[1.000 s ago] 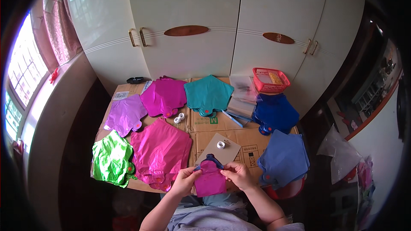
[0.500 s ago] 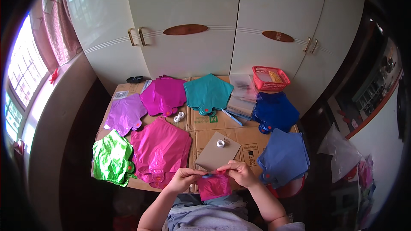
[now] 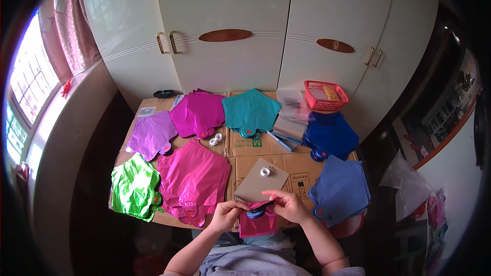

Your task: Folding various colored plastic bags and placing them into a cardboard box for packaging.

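Note:
Close to my body, beyond the near table edge, my left hand [image 3: 226,217] and my right hand [image 3: 290,208] pinch the top edge of a folded pink foil balloon [image 3: 258,227]. Dark blue rounded pieces [image 3: 254,214] show at its upper edge between my fingers; how they join the pink foil I cannot tell. My right index finger points out to the left above the fold. Just beyond my hands lies a grey-beige board [image 3: 255,186], with a small white ring-shaped roll [image 3: 265,172] on it.
Flat foil stacks ring the cardboard-covered table [image 3: 245,166]: green [image 3: 135,186], pink [image 3: 194,181], lilac [image 3: 152,134], magenta [image 3: 198,115], teal [image 3: 250,112], dark blue [image 3: 331,134] and slate blue [image 3: 339,189]. Clear plastic sleeves [image 3: 291,122] lie near a red basket [image 3: 326,103]. More white rolls [image 3: 216,139] sit mid-table.
The upper edge of the folded pink foil has turned, so more of the dark blue pieces shows. My right index finger has stretched out. The whole view has shifted slightly.

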{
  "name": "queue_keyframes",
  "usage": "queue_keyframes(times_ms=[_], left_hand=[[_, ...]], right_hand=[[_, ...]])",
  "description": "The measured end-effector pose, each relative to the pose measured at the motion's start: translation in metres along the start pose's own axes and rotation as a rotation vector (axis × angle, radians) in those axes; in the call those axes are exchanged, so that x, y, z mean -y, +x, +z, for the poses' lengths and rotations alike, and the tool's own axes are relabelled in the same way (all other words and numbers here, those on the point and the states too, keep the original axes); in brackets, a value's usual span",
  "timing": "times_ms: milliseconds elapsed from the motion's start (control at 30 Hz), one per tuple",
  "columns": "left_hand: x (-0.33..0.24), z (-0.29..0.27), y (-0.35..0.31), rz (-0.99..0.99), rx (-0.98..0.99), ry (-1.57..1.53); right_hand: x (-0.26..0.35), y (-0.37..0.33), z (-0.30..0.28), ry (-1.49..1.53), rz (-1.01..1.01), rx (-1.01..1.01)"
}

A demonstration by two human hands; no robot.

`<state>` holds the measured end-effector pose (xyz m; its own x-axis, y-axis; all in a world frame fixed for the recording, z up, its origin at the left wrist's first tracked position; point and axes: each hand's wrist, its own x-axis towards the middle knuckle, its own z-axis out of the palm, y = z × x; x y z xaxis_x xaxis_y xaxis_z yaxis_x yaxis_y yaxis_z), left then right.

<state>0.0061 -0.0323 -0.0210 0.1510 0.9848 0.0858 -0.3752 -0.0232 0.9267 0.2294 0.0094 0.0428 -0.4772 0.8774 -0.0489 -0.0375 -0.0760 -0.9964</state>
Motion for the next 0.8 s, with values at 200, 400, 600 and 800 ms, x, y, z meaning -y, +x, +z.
queue_keyframes(times_ms=[200, 400, 600, 800], left_hand=[[0.001, -0.001, -0.002, -0.020, -0.031, -0.099], [0.002, 0.004, -0.003, -0.024, -0.053, -0.364], [0.001, -0.001, -0.002, -0.112, -0.029, -0.412], [-0.032, 0.026, 0.004, -0.210, -0.141, -0.366]], right_hand=[[0.007, 0.002, 0.003, -0.426, -0.315, 0.014], [0.009, 0.002, 0.002, -0.489, -0.397, 0.034], [0.011, 0.004, -0.006, -0.557, -0.501, 0.118], [0.003, 0.004, 0.001, -0.640, -0.556, 0.046]])
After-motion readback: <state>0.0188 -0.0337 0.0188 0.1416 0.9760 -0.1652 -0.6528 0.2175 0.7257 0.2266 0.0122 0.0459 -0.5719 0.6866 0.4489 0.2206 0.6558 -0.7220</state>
